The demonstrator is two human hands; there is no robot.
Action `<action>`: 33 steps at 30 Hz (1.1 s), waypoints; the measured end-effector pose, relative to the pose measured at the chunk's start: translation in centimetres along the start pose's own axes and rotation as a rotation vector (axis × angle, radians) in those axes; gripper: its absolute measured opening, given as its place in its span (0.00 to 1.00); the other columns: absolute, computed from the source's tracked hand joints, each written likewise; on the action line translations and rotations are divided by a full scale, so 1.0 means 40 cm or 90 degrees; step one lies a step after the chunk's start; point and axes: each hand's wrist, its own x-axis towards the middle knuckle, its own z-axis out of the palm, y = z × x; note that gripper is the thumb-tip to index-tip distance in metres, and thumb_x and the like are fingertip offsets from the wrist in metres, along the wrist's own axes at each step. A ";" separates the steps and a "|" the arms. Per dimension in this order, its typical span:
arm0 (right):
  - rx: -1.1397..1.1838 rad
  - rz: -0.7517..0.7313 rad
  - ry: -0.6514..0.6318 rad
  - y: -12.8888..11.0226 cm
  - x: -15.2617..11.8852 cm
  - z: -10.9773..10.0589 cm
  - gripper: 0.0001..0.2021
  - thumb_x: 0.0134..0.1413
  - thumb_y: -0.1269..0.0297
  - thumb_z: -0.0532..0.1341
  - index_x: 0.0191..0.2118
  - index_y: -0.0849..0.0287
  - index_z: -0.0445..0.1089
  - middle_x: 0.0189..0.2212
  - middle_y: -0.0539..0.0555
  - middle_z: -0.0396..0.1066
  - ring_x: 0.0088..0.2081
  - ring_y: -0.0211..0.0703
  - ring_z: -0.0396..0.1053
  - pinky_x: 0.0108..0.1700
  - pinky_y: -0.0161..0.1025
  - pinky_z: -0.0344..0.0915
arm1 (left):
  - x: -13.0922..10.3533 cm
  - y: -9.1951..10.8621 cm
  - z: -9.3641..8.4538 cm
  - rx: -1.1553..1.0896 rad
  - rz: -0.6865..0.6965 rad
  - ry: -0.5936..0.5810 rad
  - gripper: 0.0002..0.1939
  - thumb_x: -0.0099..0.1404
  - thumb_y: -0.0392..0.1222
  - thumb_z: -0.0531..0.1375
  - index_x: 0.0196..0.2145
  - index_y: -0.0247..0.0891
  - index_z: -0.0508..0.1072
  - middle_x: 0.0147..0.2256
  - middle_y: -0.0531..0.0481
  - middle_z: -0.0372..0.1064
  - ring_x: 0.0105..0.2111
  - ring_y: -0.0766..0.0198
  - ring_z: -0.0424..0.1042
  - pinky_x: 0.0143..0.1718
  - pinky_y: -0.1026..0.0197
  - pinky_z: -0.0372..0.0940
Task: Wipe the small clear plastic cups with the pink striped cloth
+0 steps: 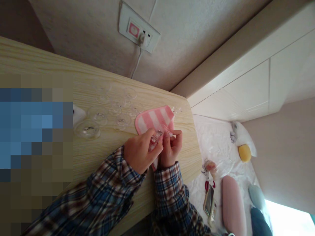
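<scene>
My left hand [141, 150] is closed, thumb and fingers pinching a clear plastic suction cup [154, 139] with a shiny metal part. Close against it, my right hand [171, 147] pinches a small clear piece [170, 134], partly hidden by the fingers; its exact kind cannot be made out. Both hands are over a pink-and-white striped cloth [150, 119] lying on the wooden table. Left of the cloth are several clear suction cups [99, 118], some with metal hooks. Beyond its right corner lie small clear pieces [176, 109].
The wooden table [169, 98] has a rounded edge at the right. A wall socket [139, 28] holds a plug and white cable. Lower right, a white sheet carries a phone [209, 200], a pink case [233, 205] and a yellow object [244, 153]. A pixelated patch covers the left.
</scene>
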 end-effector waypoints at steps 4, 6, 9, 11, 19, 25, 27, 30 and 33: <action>0.006 0.002 0.010 -0.001 -0.001 0.002 0.07 0.51 0.61 0.55 0.32 0.57 0.55 0.19 0.44 0.63 0.18 0.29 0.60 0.20 0.27 0.56 | 0.001 -0.001 0.000 0.001 0.006 -0.001 0.11 0.60 0.47 0.48 0.29 0.38 0.63 0.23 0.51 0.67 0.22 0.65 0.67 0.22 0.66 0.53; 0.001 0.000 -0.007 -0.001 -0.001 0.002 0.07 0.51 0.61 0.56 0.32 0.58 0.56 0.19 0.45 0.64 0.19 0.30 0.61 0.21 0.28 0.58 | 0.002 -0.001 0.000 -0.005 0.003 0.003 0.11 0.61 0.48 0.48 0.30 0.38 0.63 0.24 0.51 0.68 0.23 0.64 0.67 0.23 0.66 0.53; 0.028 0.005 0.007 0.000 0.000 0.003 0.07 0.52 0.62 0.55 0.32 0.57 0.55 0.18 0.44 0.62 0.17 0.29 0.59 0.19 0.27 0.56 | 0.001 -0.002 0.001 -0.006 0.002 -0.002 0.11 0.60 0.48 0.48 0.29 0.38 0.62 0.23 0.51 0.67 0.22 0.64 0.67 0.22 0.65 0.53; 0.037 0.003 0.011 0.001 0.001 0.002 0.06 0.52 0.62 0.55 0.32 0.57 0.55 0.18 0.43 0.62 0.17 0.28 0.58 0.19 0.26 0.55 | 0.000 -0.001 0.001 -0.006 0.005 -0.004 0.11 0.60 0.48 0.48 0.29 0.38 0.62 0.23 0.51 0.67 0.22 0.64 0.67 0.22 0.65 0.53; 0.027 -0.004 0.021 0.001 -0.002 0.002 0.06 0.52 0.63 0.55 0.33 0.57 0.56 0.19 0.44 0.62 0.17 0.29 0.58 0.19 0.26 0.55 | 0.002 0.001 -0.002 -0.015 0.001 -0.017 0.10 0.60 0.47 0.48 0.29 0.38 0.62 0.23 0.51 0.67 0.23 0.64 0.67 0.22 0.65 0.54; 0.035 0.008 0.032 0.002 0.000 0.002 0.06 0.52 0.62 0.55 0.32 0.57 0.55 0.18 0.43 0.62 0.17 0.29 0.58 0.20 0.26 0.56 | 0.001 0.002 0.000 -0.014 -0.003 -0.005 0.10 0.60 0.47 0.48 0.29 0.38 0.62 0.23 0.52 0.67 0.23 0.64 0.67 0.22 0.65 0.54; 0.044 0.004 0.043 0.005 0.002 0.002 0.06 0.52 0.63 0.55 0.33 0.57 0.55 0.18 0.43 0.62 0.17 0.28 0.58 0.19 0.26 0.55 | 0.001 0.002 0.001 -0.022 0.004 -0.012 0.10 0.60 0.47 0.49 0.29 0.38 0.62 0.24 0.52 0.67 0.23 0.64 0.67 0.23 0.66 0.54; 0.052 0.004 0.031 0.007 0.003 0.002 0.06 0.52 0.64 0.55 0.33 0.57 0.55 0.18 0.43 0.62 0.17 0.28 0.58 0.19 0.26 0.54 | 0.001 0.002 0.001 -0.022 0.001 -0.007 0.10 0.60 0.47 0.49 0.30 0.38 0.62 0.24 0.52 0.67 0.23 0.64 0.67 0.23 0.66 0.54; 0.075 0.006 0.041 0.005 0.003 0.002 0.05 0.53 0.64 0.54 0.33 0.56 0.55 0.17 0.42 0.61 0.16 0.28 0.57 0.18 0.26 0.54 | 0.000 0.001 0.001 -0.019 0.004 -0.010 0.10 0.60 0.47 0.49 0.30 0.38 0.62 0.24 0.52 0.67 0.22 0.65 0.66 0.22 0.66 0.53</action>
